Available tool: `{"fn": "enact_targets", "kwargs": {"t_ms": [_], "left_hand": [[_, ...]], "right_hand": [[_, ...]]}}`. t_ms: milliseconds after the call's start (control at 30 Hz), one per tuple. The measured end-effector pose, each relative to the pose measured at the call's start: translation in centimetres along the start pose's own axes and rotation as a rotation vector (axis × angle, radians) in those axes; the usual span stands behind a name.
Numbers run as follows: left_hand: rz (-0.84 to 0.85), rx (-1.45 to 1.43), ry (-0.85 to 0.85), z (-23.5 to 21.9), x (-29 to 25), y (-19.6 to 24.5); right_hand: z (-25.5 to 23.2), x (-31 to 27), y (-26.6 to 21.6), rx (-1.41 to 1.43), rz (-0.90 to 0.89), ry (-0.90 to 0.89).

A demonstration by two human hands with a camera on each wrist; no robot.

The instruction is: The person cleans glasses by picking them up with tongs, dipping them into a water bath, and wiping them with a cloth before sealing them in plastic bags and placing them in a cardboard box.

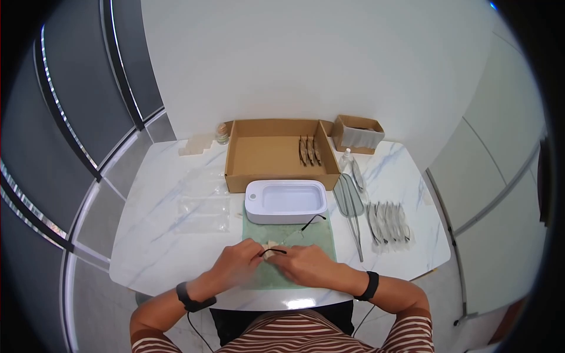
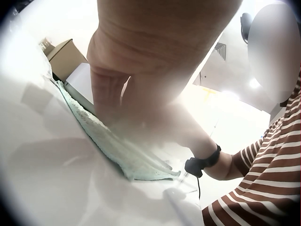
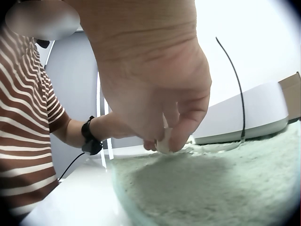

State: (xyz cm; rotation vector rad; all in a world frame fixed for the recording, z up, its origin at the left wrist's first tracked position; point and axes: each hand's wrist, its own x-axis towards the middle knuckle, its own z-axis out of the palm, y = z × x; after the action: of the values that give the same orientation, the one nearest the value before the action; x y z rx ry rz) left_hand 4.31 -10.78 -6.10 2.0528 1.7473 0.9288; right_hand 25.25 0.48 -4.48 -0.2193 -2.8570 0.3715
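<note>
A pair of glasses [image 1: 315,221] with thin dark temples and clear lenses is held low over the green towel [image 1: 318,250]. My left hand [image 1: 238,259] grips its near-left end, where one dark temple crosses in front of the fingers. My right hand [image 1: 306,263] pinches a small beige cloth [image 1: 270,245] against the glasses between the two hands. In the right wrist view the cloth [image 3: 163,142] shows between thumb and fingers, and the far temple [image 3: 241,96] stands up beyond them. The left fingertips are mostly hidden in the left wrist view.
A white cleaner tub [image 1: 285,216] stands behind the towel. Beyond it, a cardboard box [image 1: 259,153] contains several glasses. To the right lie tweezers [image 1: 356,238], a grey-green tray and several bagged glasses [image 1: 388,225]; a smaller box [image 1: 359,126] stands behind. Clear bags [image 1: 203,215] lie left.
</note>
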Motion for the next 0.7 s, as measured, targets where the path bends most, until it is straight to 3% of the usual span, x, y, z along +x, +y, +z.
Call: {"fn": "enact_targets", "kwargs": {"t_ms": [67, 233, 333, 433, 500, 700], "left_hand": [[-0.035, -0.040, -0.001, 0.1, -0.1, 0.2], [-0.011, -0.019, 0.019, 0.1, -0.2, 0.4], [0.005, 0.021, 0.023, 0.0, -0.1, 0.5], [0.009, 0.090, 0.029, -0.2, 0.2, 0.1], [0.019, 0.120, 0.030, -0.5, 0.6, -0.3], [0.042, 0.430, -0.116, -0.5, 2.1, -0.9]], "right_hand": [[1.0, 0.0, -0.5, 0.033, -0.021, -0.098], [0.6, 0.1, -0.6, 0.030, -0.002, -0.128], [-0.2, -0.2, -0.5, 0.001, 0.018, -0.112], [-2.4, -1.5, 0.1, 0.135, 0.064, 0.021], [-2.8, -3.1, 0.9, 0.205, 0.194, 0.118], [-3.5, -5.7, 1.8, 0.203, 0.471, 0.088]]}}
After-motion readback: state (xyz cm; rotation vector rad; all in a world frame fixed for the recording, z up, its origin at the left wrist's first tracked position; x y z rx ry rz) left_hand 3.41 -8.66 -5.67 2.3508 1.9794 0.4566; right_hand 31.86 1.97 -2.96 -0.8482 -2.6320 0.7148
